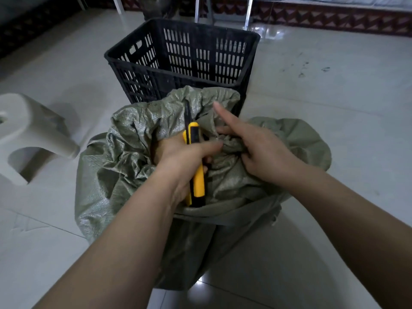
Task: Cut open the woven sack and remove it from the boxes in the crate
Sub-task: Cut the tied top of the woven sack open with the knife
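Together low: left hand [178, 161] around knife [198, 184], right hand [263, 152] around bunched sack [124, 152].

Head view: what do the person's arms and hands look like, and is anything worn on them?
The left forearm and right forearm are bare, with no sleeve in view. The left hand and right hand are ungloved; no ring, watch or bracelet shows.

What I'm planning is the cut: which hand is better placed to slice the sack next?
Probably left. The left hand grips the yellow knife, blade out over the sack; the right hand holds bunched fabric.
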